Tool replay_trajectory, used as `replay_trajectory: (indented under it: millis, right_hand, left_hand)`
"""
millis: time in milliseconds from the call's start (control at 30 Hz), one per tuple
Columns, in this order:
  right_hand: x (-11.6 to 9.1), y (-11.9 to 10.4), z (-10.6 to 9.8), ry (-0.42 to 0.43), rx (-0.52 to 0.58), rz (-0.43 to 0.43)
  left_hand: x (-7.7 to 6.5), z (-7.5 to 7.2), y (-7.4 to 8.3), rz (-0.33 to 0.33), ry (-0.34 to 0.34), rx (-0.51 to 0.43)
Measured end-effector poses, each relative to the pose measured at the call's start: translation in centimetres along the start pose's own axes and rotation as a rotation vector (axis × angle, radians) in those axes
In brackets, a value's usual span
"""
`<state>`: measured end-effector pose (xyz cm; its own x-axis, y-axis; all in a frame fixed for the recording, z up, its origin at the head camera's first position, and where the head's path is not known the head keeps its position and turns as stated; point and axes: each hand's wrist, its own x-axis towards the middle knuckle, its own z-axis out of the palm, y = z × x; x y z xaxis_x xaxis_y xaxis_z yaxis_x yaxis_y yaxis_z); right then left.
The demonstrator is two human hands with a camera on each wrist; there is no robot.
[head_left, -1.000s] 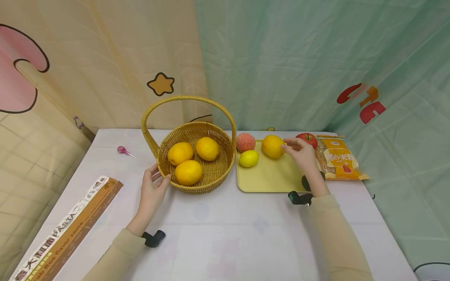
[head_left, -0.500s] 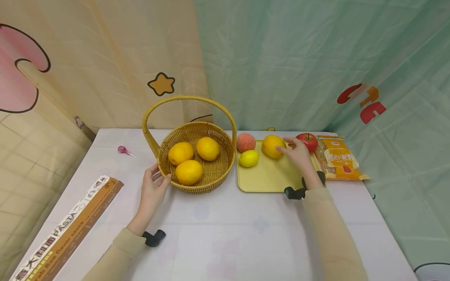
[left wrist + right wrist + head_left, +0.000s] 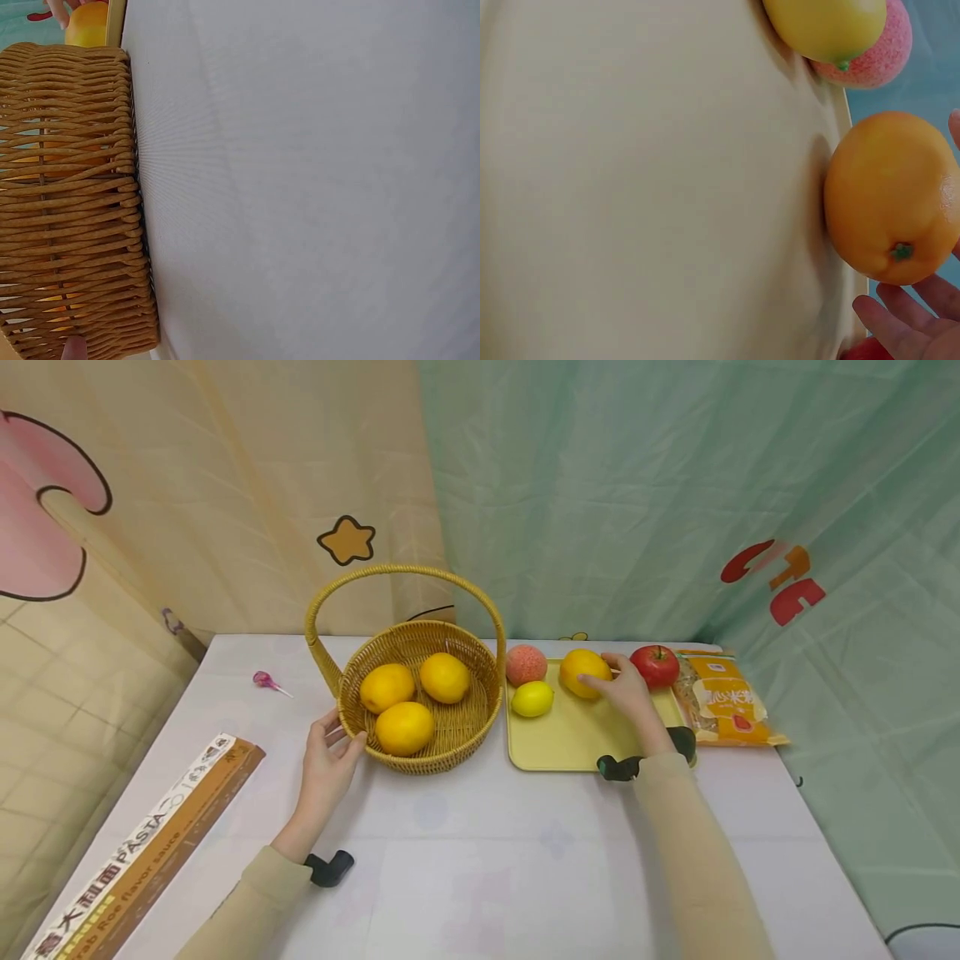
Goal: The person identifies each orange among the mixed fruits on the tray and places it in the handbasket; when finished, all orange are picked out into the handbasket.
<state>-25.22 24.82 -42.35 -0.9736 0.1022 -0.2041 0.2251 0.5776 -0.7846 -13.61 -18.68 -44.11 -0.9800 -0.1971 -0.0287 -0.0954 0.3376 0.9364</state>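
In the head view, my left hand (image 3: 327, 770) holds the near-left rim of a wicker basket (image 3: 468, 739), thumb on the rim and fingers against the outer side. Several yellow-orange fruits (image 3: 405, 728) lie inside it. My right hand (image 3: 626, 692) reaches round an orange (image 3: 573, 668) at the back of a yellow tray (image 3: 555, 747). Its thumb lies across the orange's front, with the other fingers at the right. The right wrist view shows the orange (image 3: 889, 195) resting between spread fingers (image 3: 900, 326) and the thumb tip; firm contact is not plain.
A lemon (image 3: 532, 699) and a rough pink fruit (image 3: 527, 665) sit at the tray's left. Right of the orange are a red apple (image 3: 656, 667) and an orange snack bag (image 3: 723, 697). A lollipop (image 3: 266, 680) and a long pasta box (image 3: 150, 847) lie on the left.
My right hand has shifted left, from the orange's right side to round it, and its thumb has moved across the front. The left hand still holds the basket. The orange stays put.
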Motion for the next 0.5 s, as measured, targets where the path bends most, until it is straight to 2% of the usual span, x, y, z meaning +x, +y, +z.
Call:
replay_trajectory:
  millis: [233, 500]
  right_hand:
    - [0.5, 0.3, 0.5, 0.013, 0.000, 0.005]
    - [1.1, 0.8, 1.3, 0.069, 0.027, 0.014]
  left_hand:
    - [0.0, 0.0, 0.1, 0.005, 0.009, 0.010]
    - [-0.1, 0.0, 0.0, -0.008, -0.004, 0.025]
